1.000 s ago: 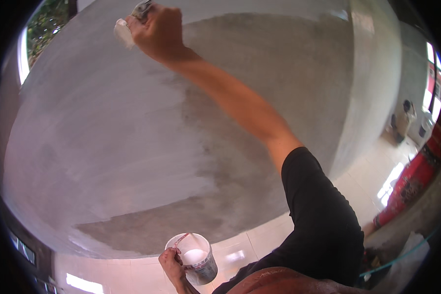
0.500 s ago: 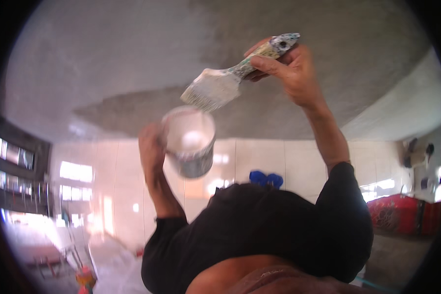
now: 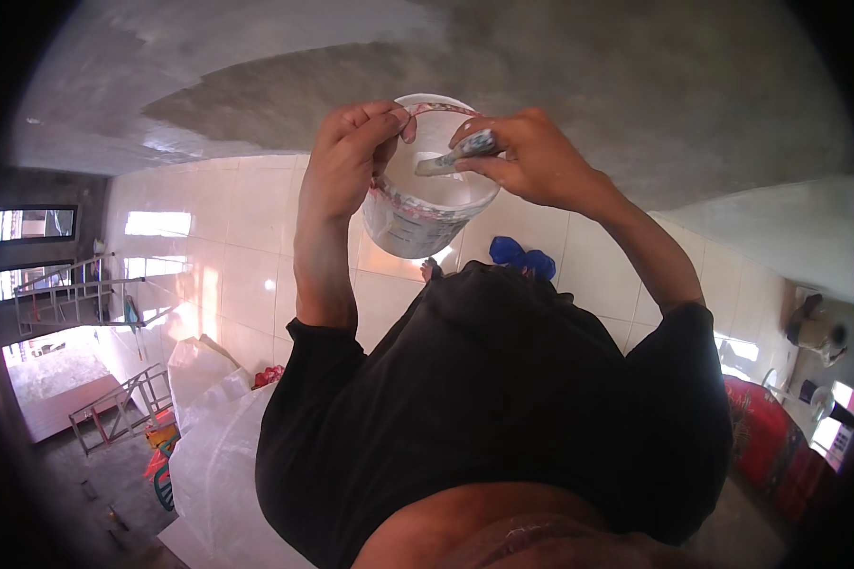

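Head view now has both hands drawn together in front of the person's chest: half a second ago the right hand [image 3: 531, 156] held the paint-caked flat brush [image 3: 455, 156] up toward the grey plastered surface [image 3: 588, 66], and now it grips the handle with the bristles sunk into the small white plastic paint tub [image 3: 417, 209]. Left hand [image 3: 351, 156] is clamped on the tub's rim, thumb hooked over the edge, holding it tilted. I'd judge this a reload of the brush, with the bare darker patch of plaster [image 3: 285, 95] not yet coated.
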`<state>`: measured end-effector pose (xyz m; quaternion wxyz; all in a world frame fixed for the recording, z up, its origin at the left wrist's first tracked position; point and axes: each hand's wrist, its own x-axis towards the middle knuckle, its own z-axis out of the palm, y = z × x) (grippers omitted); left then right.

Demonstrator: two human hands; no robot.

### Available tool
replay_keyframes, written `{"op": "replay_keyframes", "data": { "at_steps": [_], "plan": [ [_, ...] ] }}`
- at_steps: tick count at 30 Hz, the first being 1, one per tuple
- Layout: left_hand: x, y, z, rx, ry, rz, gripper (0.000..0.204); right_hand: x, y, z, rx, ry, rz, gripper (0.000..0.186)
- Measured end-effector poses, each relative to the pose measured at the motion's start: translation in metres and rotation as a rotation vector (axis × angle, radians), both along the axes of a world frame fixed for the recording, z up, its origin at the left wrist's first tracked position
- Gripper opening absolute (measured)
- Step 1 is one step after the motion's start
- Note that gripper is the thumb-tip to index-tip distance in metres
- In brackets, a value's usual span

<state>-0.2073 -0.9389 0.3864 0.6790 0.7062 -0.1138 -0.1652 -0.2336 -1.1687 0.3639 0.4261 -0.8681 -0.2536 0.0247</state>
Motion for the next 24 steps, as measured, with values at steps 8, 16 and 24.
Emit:
{"op": "replay_keyframes", "data": {
  "at_steps": [8,16,24],
  "plan": [
    [-0.007,-0.011,-0.007,0.032,0.082,-0.075,0.022,0.000,0.004,-0.051,-0.090,-0.053,0.078,0.027],
    [-0.009,-0.011,-0.006,0.016,0.062,-0.086,0.022,0.001,0.007,-0.054,-0.118,-0.040,0.079,0.025],
    [-0.010,-0.005,-0.006,-0.003,0.063,-0.048,0.023,-0.014,0.009,-0.045,0.021,-0.244,-0.142,0.023]
  ]
}}
